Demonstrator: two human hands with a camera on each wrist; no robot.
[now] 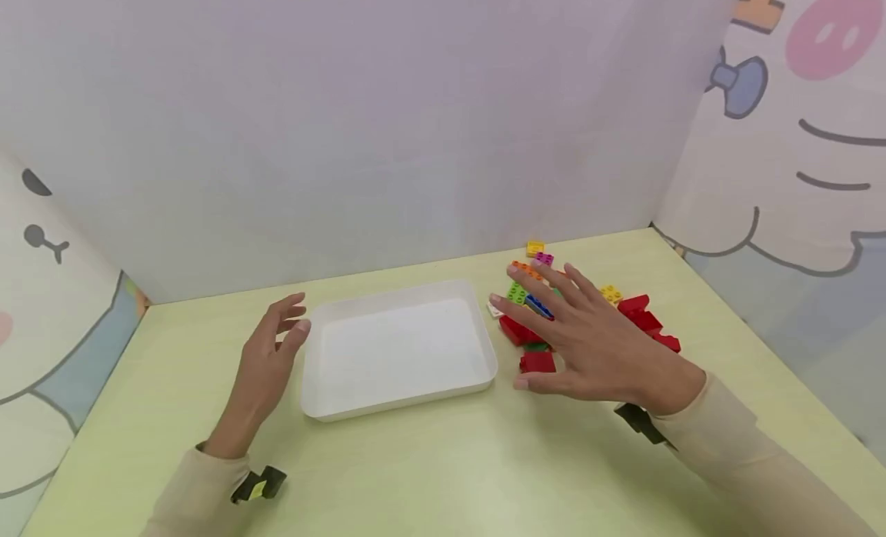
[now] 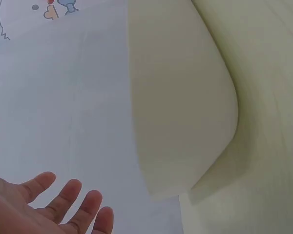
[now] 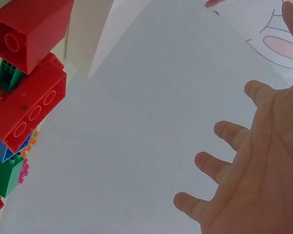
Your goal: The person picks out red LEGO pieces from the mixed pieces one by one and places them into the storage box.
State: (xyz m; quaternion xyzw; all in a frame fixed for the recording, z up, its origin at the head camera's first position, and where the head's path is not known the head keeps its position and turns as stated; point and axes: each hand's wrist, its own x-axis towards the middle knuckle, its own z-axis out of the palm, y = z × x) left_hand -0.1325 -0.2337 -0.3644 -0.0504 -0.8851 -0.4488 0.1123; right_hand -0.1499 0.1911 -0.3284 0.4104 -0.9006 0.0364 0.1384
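Note:
A white rectangular tray [image 1: 401,402] with low walls lies on the table, bare inside. My left hand [image 1: 268,360] is beside its left end, fingers relaxed and slightly bent, holding nothing. In the left wrist view the tray's outer wall [image 2: 183,97] is close to the fingers [image 2: 68,197]. My right hand [image 1: 588,341] is spread over a pile of toy building bricks and hides part of it. Red bricks [image 3: 31,109], a green brick [image 3: 5,173] and a blue brick [image 1: 539,306] show around it. The right palm [image 3: 263,185] faces the bricks with nothing in it.
A yellow brick [image 1: 535,248] and a magenta brick [image 1: 544,258] lie at the back of the pile. More red bricks [image 1: 640,315] lie to the right. A pale wall [image 1: 388,152] rises behind the table [image 1: 415,475], with cartoon-printed panels [image 1: 796,175] at the sides.

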